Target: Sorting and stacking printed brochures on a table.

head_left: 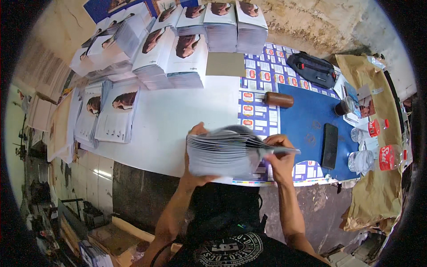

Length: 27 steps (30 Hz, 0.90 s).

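Between my hands, above the table's front edge, is a thick stack of thin white booklets (pixel 222 155), its layered edges fanned and partly smeared by motion. My left hand (pixel 195 175) grips the stack's left side, thumb and fingers wrapped round it. On the other side my right hand (pixel 280 155) pinches the stack's right end, where a few booklets bend away from the rest. Two lower piles of booklets (pixel 118 111) with a brown picture on the cover lie to the left on the white tabletop (pixel 191 111).
Tall booklet stacks (pixel 189 58) line the back left. A brown cylinder (pixel 279 99) lies on printed sheets. Farther right are a black phone (pixel 329 146), a dark drink cup (pixel 344 107), plastic bottles (pixel 387 156) and a dark bag (pixel 311 70). Brown paper (pixel 373 196) drapes over the right edge.
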Each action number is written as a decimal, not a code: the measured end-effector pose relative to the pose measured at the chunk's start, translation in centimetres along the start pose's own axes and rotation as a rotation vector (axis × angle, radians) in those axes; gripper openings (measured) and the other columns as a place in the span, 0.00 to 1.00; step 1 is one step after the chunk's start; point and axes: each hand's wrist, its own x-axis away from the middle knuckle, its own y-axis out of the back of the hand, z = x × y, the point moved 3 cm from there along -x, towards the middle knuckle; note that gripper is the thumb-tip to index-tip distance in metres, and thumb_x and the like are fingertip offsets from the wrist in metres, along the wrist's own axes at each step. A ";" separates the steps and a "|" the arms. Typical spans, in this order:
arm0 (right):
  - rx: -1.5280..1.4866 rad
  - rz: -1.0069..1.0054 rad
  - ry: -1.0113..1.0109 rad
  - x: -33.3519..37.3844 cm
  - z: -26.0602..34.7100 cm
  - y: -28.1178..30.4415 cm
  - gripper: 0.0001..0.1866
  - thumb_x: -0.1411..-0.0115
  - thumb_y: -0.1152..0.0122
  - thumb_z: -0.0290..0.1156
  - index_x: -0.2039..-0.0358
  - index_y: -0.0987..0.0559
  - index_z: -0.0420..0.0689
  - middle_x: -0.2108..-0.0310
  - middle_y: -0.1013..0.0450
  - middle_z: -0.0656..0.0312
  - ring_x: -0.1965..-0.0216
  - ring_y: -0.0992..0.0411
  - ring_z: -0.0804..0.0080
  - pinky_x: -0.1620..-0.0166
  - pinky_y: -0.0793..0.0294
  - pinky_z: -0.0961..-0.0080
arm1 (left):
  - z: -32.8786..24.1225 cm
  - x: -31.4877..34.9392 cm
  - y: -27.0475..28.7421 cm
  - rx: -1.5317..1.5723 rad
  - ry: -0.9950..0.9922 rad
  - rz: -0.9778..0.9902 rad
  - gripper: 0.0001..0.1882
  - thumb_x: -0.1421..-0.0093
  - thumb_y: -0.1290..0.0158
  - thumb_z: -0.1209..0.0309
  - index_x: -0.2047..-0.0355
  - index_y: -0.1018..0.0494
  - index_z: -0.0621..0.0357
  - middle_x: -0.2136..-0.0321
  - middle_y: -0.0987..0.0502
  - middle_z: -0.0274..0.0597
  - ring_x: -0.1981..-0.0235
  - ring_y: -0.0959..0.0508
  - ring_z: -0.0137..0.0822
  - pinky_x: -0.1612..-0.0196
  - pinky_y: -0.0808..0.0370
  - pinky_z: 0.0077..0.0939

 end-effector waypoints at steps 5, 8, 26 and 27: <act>-0.120 -0.042 0.075 -0.5 1.0 0.0 0.17 0.50 0.22 0.26 0.62 0.20 0.36 0.61 0.22 0.56 0.60 0.25 0.71 0.55 0.24 0.74 | -1.0 -0.4 1.2 -0.141 -0.118 0.000 0.52 0.59 0.30 0.48 0.39 0.39 0.62 0.48 0.37 0.44 0.48 0.35 0.36 0.45 0.35 0.33; 0.039 0.061 -0.020 0.7 0.3 1.7 0.27 0.49 0.22 0.36 0.53 0.22 0.36 0.55 0.22 0.55 0.52 0.24 0.67 0.46 0.25 0.67 | -0.4 0.3 1.9 -0.133 0.036 0.213 0.59 0.58 0.31 0.53 0.30 0.47 0.64 0.33 0.42 0.52 0.32 0.40 0.46 0.31 0.41 0.43; -0.045 -0.209 -0.021 1.9 -0.7 0.7 0.17 0.46 0.24 0.24 0.59 0.23 0.39 0.61 0.27 0.61 0.58 0.30 0.74 0.52 0.31 0.74 | 0.0 0.1 -0.1 0.071 0.069 -0.007 0.40 0.50 0.34 0.67 0.39 0.38 0.63 0.50 0.31 0.38 0.55 0.27 0.31 0.52 0.26 0.33; -0.050 -0.133 -0.051 2.1 -0.5 0.9 0.23 0.47 0.23 0.25 0.53 0.24 0.39 0.56 0.27 0.59 0.53 0.29 0.71 0.47 0.31 0.72 | -1.4 -0.2 -0.2 0.053 0.113 0.001 0.41 0.49 0.33 0.64 0.38 0.39 0.63 0.49 0.31 0.39 0.56 0.26 0.32 0.52 0.25 0.36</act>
